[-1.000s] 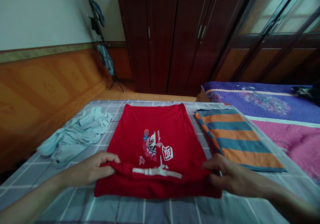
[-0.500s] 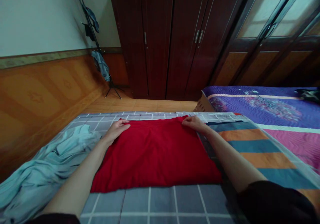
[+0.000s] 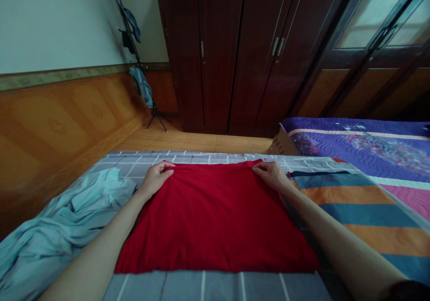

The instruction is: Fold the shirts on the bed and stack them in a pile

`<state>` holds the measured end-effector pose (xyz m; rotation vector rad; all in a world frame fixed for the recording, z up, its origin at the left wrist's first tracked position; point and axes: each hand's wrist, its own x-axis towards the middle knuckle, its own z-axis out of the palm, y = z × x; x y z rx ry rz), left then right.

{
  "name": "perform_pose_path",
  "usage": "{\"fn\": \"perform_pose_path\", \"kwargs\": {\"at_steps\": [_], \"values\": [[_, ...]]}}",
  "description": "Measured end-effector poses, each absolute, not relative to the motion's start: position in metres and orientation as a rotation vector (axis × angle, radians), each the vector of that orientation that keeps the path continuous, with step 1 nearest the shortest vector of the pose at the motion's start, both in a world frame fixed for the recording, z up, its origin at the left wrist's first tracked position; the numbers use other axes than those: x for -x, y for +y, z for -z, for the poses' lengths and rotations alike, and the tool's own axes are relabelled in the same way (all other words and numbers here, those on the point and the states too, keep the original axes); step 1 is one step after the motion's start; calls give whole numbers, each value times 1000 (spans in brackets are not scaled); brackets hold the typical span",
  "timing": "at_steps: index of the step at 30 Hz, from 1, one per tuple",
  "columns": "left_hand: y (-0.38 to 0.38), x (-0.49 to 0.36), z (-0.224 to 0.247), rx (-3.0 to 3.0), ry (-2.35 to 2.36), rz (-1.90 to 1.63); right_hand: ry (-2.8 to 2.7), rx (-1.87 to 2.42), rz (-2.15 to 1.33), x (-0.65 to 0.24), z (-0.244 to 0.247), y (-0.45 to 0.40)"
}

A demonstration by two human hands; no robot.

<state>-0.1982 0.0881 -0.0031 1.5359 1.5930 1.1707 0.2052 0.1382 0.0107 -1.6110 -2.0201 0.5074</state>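
A red cloth garment (image 3: 215,220) lies spread on the grey checked bed cover (image 3: 181,287), its wide edge toward me. My left hand (image 3: 157,178) pinches its far left corner between thumb and fingers. At the far right corner, my right hand (image 3: 270,174) grips the fabric in the same way. Shallow creases run across the cloth between the two hands. To the left is a crumpled light-blue garment (image 3: 83,211). A striped orange and blue cloth (image 3: 366,207) lies flat beyond my right forearm.
A purple flowered bed (image 3: 363,144) stands at the right, with a brown box-like side (image 3: 284,143) at its corner. Dark red wardrobes (image 3: 221,59) line the back. A coat stand (image 3: 134,50) with hanging items is at the back left, beside the wood-panelled wall (image 3: 67,122).
The view has shifted, so the background sits further right. Both hands still hold the far corners, and the red garment's near edge appears lower and wider in view.
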Motion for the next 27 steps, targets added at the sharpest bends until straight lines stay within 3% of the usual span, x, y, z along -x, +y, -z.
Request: {"fn": "perform_pose_path", "kwargs": {"at_steps": [15,18,22,27], "values": [[76,183,-22,-2091,1912,-998,-2149,1759,-33,-189,-28,117],[59,157,-47,-2354,1805,-833,-2278,1365,83,-170,-39,91],[27,104,-56,-2556,1419,-416,-2552,940,-171,-141,-42,49],[24,92,-24,-2592,1472,-89,-2750,1091,-155,-136,-20,45]]}}
